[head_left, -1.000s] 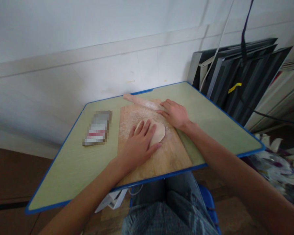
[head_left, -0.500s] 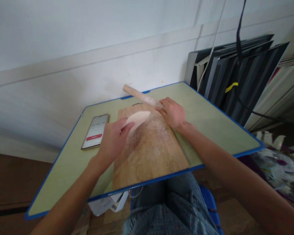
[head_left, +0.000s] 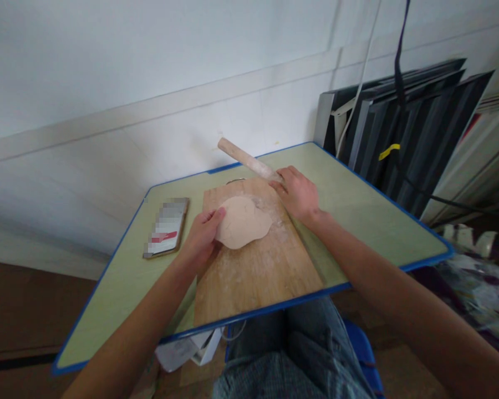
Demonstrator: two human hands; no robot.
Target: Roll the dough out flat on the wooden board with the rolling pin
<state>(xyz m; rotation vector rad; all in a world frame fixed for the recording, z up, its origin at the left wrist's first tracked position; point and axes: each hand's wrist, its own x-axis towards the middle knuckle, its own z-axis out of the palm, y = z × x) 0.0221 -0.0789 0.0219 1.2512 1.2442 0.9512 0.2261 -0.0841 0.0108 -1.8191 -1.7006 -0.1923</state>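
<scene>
A flat, roughly round sheet of dough (head_left: pixel 244 221) is over the upper part of a floured wooden board (head_left: pixel 258 277). My left hand (head_left: pixel 203 235) pinches its left edge between thumb and fingers. Beyond the board's top right corner, my right hand (head_left: pixel 297 193) is closed around the near end of a wooden rolling pin (head_left: pixel 247 159). The pin slants up and to the left, its far end towards the wall. White flour marks the pin and the board around the dough.
A phone (head_left: pixel 166 228) lies left of the board on a pale green table (head_left: pixel 357 221) with a blue rim. Behind stands a white wall (head_left: pixel 170 144). Dark panels (head_left: pixel 403 133) lean at the right, with a hanging black cable (head_left: pixel 399 66) before them.
The dough, earlier lifted and seen tilted in my left hand, now shows its broad face, spread over the board. The right hand keeps its hold on the rolling pin, nearly unmoved.
</scene>
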